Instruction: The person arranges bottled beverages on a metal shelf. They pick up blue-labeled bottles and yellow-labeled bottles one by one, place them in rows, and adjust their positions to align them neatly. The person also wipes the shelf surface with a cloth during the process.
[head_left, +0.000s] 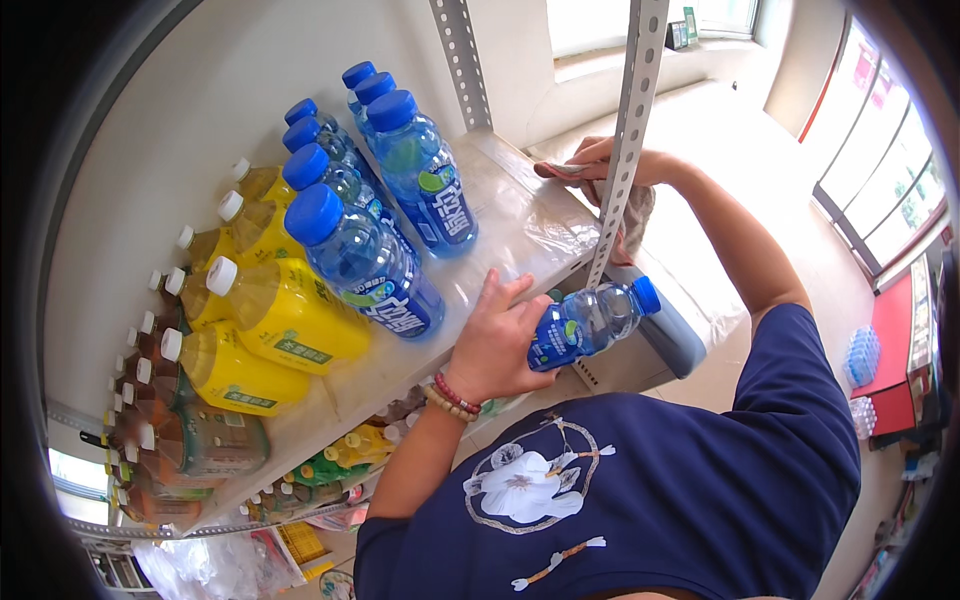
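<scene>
My left hand (496, 341), with two beaded bracelets at the wrist, grips a blue-labelled drink bottle (585, 326) near its base. The bottle lies tilted just off the front edge of the shelf (517, 199), its blue cap pointing right. Beyond the perforated metal upright, my right hand (611, 161) holds a bunched, greyish cloth (636, 217) that hangs down at the shelf's end. To the left, matching bottles (375, 274) stand upright in two rows. A strip of clear plastic film covers this end of the shelf.
Large yellow-labelled bottles (296, 315) and brown drink bottles (217, 442) fill the shelf's left part. The perforated upright (630, 112) stands between my arms. More bottles (360, 446) sit on a lower level. A grey-blue bin-like object (667, 330) is below the shelf's end.
</scene>
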